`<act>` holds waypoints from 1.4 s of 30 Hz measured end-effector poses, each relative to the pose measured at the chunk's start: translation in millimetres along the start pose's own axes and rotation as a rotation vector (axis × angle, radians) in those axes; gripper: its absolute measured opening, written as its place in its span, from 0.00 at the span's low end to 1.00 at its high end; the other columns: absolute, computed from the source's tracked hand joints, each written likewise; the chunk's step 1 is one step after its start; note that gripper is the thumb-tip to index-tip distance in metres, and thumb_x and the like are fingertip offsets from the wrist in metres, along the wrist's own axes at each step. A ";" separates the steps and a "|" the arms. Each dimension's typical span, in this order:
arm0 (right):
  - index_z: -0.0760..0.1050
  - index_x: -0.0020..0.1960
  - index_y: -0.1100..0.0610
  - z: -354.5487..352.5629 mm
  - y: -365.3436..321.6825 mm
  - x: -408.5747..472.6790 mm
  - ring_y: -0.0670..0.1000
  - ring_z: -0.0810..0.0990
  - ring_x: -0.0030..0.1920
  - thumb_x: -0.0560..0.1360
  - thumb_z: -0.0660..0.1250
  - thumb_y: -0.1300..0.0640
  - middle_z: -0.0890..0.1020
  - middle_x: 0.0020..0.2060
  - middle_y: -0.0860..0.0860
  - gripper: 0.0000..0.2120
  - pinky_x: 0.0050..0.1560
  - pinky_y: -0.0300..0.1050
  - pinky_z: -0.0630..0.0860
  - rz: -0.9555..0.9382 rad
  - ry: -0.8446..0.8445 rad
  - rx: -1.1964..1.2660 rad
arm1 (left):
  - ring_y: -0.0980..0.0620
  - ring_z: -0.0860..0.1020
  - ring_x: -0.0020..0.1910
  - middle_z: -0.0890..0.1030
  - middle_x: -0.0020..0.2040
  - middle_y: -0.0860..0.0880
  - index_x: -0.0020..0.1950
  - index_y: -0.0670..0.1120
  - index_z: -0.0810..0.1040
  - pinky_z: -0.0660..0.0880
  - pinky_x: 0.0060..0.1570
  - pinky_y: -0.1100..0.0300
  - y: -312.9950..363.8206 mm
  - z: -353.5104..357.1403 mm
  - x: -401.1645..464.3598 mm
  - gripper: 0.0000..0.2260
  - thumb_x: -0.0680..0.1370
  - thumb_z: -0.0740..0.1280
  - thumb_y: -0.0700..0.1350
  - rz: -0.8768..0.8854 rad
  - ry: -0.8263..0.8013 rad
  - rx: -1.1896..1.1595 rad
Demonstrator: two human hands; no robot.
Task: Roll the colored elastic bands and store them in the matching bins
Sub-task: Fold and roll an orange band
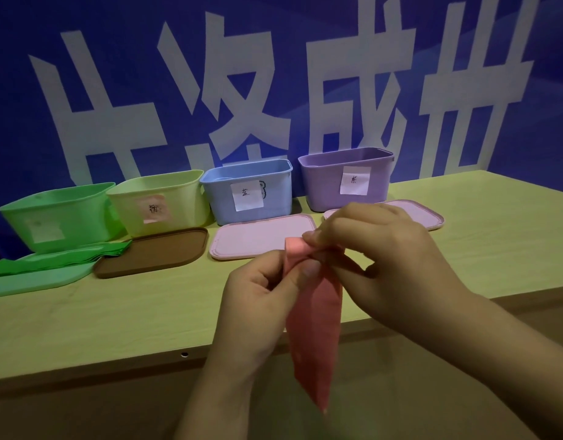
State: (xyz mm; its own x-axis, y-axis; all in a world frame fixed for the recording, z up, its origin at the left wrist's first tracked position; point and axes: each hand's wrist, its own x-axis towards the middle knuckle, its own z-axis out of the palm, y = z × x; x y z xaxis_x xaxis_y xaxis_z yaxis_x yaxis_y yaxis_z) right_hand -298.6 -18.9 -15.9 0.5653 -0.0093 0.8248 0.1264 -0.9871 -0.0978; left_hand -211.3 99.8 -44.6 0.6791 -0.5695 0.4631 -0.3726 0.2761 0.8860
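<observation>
Both hands are lifted above the front edge of the pale yellow-green wooden tabletop [83,315] and they work on one long pink elastic band [315,325]. The left hand [261,300] pinches the band between thumb and fingers just under its top end. The right hand [385,249] grasps the top end with its fingertips, where the band is already folded into a small roll. The rest of the band hangs down freely, past the front edge of the tabletop.

Along the far edge stand four open plastic bins in one row: a green bin [58,217], a pale yellow bin [159,201], a light blue bin [248,192] and a purple bin [347,179], each with a paper label. Before them lie flat lids: a mint green lid [36,281] with folded green bands [67,258] on it, a brown lid [153,252], and two pink lids [258,236].
</observation>
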 end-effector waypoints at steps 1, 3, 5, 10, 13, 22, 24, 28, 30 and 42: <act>0.80 0.44 0.54 0.4 0.5 0.1 0.50 0.79 0.41 0.68 0.68 0.58 0.81 0.38 0.47 0.06 0.47 0.47 0.70 -0.005 -0.009 0.009 | 0.61 0.79 0.34 0.83 0.33 0.55 0.41 0.51 0.83 0.73 0.34 0.69 -0.7 -1.3 0.1 0.08 0.65 0.69 0.51 0.000 -0.004 0.004; 0.80 0.44 0.54 1.9 0.8 -1.3 0.49 0.79 0.41 0.70 0.66 0.55 0.81 0.39 0.48 0.06 0.46 0.47 0.71 -0.024 -0.017 0.022 | 0.61 0.79 0.34 0.83 0.33 0.55 0.40 0.51 0.85 0.73 0.34 0.69 -1.2 -2.4 -0.4 0.12 0.63 0.69 0.56 0.003 -0.008 -0.009; 0.80 0.45 0.54 3.2 0.4 -2.6 0.48 0.79 0.43 0.71 0.63 0.53 0.81 0.40 0.48 0.09 0.45 0.47 0.74 -0.044 -0.040 0.037 | 0.61 0.79 0.35 0.84 0.35 0.54 0.41 0.54 0.85 0.74 0.35 0.69 -2.1 -2.6 -0.8 0.11 0.63 0.69 0.56 0.009 -0.001 -0.036; 0.80 0.54 0.43 -5.3 7.5 0.6 0.40 0.78 0.51 0.73 0.66 0.46 0.82 0.47 0.40 0.10 0.50 0.35 0.75 0.139 -0.240 0.415 | 0.57 0.81 0.39 0.85 0.39 0.52 0.41 0.57 0.85 0.77 0.39 0.64 -2.5 -7.7 -1.3 0.05 0.67 0.72 0.54 -0.003 0.001 -0.063; 0.75 0.56 0.36 -9.8 7.0 1.5 0.35 0.77 0.53 0.69 0.63 0.40 0.81 0.49 0.35 0.16 0.52 0.28 0.74 0.330 -0.346 0.599 | 0.57 0.82 0.38 0.85 0.38 0.52 0.41 0.57 0.85 0.77 0.37 0.66 0.8 -12.1 0.0 0.07 0.66 0.70 0.52 0.012 0.003 -0.058; 0.76 0.52 0.39 -7.8 6.2 3.7 0.36 0.75 0.51 0.72 0.67 0.51 0.79 0.46 0.35 0.11 0.49 0.26 0.71 0.253 -0.280 0.374 | 0.52 0.83 0.45 0.86 0.43 0.50 0.47 0.52 0.84 0.78 0.44 0.61 -3.9 -17.6 7.4 0.16 0.61 0.72 0.50 -0.048 -0.077 -0.069; 0.75 0.51 0.38 -10.6 6.3 6.6 0.36 0.75 0.51 0.71 0.66 0.49 0.79 0.46 0.34 0.10 0.49 0.24 0.70 0.266 -0.250 0.393 | 0.50 0.83 0.46 0.85 0.44 0.47 0.48 0.48 0.85 0.80 0.44 0.59 -6.6 -21.3 11.3 0.18 0.59 0.75 0.48 -0.128 -0.101 -0.142; 0.73 0.50 0.35 -18.6 8.6 14.1 0.34 0.75 0.51 0.66 0.62 0.42 0.78 0.45 0.32 0.12 0.47 0.22 0.69 0.281 -0.234 0.422 | 0.50 0.83 0.42 0.85 0.44 0.44 0.48 0.43 0.84 0.79 0.38 0.61 -7.2 -29.5 15.3 0.22 0.57 0.81 0.49 -0.157 -0.124 -0.372; 0.74 0.50 0.36 -19.5 10.9 15.9 0.36 0.76 0.51 0.66 0.63 0.42 0.80 0.45 0.33 0.13 0.49 0.26 0.73 0.277 -0.245 0.447 | 0.51 0.83 0.39 0.85 0.41 0.46 0.42 0.45 0.85 0.78 0.36 0.61 -4.5 -29.4 16.2 0.12 0.61 0.77 0.47 -0.138 -0.110 -0.375; 0.77 0.53 0.41 -21.7 12.3 13.8 0.37 0.78 0.53 0.68 0.64 0.45 0.81 0.48 0.36 0.14 0.53 0.31 0.75 0.238 -0.221 0.529 | 0.53 0.84 0.45 0.86 0.42 0.55 0.48 0.53 0.84 0.80 0.48 0.59 10.9 -23.0 8.5 0.09 0.74 0.68 0.41 0.011 -0.041 0.176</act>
State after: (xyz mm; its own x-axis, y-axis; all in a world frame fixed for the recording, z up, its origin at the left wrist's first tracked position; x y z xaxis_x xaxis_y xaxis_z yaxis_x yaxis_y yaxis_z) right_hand -306.9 -34.7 6.3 0.7761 -0.1306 0.6170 0.3308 -0.7485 -0.5746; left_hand -195.1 115.8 -30.4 0.6495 -0.5989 0.4685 -0.4873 0.1451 0.8611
